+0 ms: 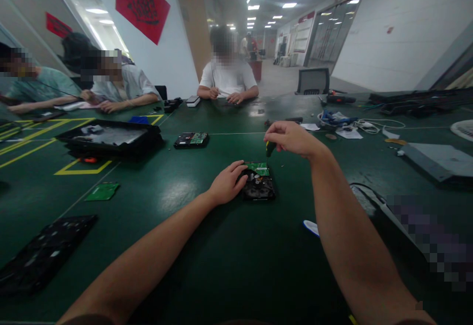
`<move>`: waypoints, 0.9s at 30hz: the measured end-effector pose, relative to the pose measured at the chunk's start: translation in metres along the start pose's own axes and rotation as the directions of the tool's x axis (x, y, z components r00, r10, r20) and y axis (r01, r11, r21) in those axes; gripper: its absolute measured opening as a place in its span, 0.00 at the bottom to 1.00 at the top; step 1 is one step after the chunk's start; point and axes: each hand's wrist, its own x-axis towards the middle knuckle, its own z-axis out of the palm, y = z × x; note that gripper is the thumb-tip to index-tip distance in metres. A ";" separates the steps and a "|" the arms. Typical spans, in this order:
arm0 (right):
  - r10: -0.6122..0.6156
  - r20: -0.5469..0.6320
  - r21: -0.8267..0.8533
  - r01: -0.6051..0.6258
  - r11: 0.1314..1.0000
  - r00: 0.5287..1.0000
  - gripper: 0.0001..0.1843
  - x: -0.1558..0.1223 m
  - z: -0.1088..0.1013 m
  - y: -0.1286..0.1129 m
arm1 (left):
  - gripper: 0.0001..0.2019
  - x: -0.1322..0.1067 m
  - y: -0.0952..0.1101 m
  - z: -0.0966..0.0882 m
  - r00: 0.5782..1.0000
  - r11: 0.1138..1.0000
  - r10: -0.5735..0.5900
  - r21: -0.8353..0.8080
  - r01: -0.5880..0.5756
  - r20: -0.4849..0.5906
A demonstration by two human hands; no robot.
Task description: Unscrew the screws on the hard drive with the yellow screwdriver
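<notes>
A hard drive [257,187] lies on the green table in front of me, its green circuit board [257,169] showing on the far part. My left hand [229,183] holds its left side, thumb and fingers apart across the edge. Above the drive's far right corner, my right hand [286,138] grips a screwdriver [271,148] with a black and yellow handle. The screwdriver points down; whether its tip touches a screw is too small to tell.
Left of me are a second hard drive [191,140], a black tray [111,135], a loose green circuit board [102,191] and a black panel [48,251]. On the right lie a grey metal box [439,162], cables [369,126] and a power tool [340,98]. Several people sit opposite.
</notes>
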 end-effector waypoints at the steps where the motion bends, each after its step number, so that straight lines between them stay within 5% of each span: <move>1: 0.003 0.015 0.017 -0.003 1.000 1.000 0.09 0.000 0.000 -0.001 | 0.23 0.000 0.000 0.000 1.000 1.000 -0.003 0.002 0.003 0.002; 27: -0.100 0.140 -0.001 0.101 0.995 0.985 0.15 -0.005 -0.006 -0.005 | 0.22 -0.001 0.002 -0.002 1.000 1.000 -0.001 -0.021 0.001 -0.005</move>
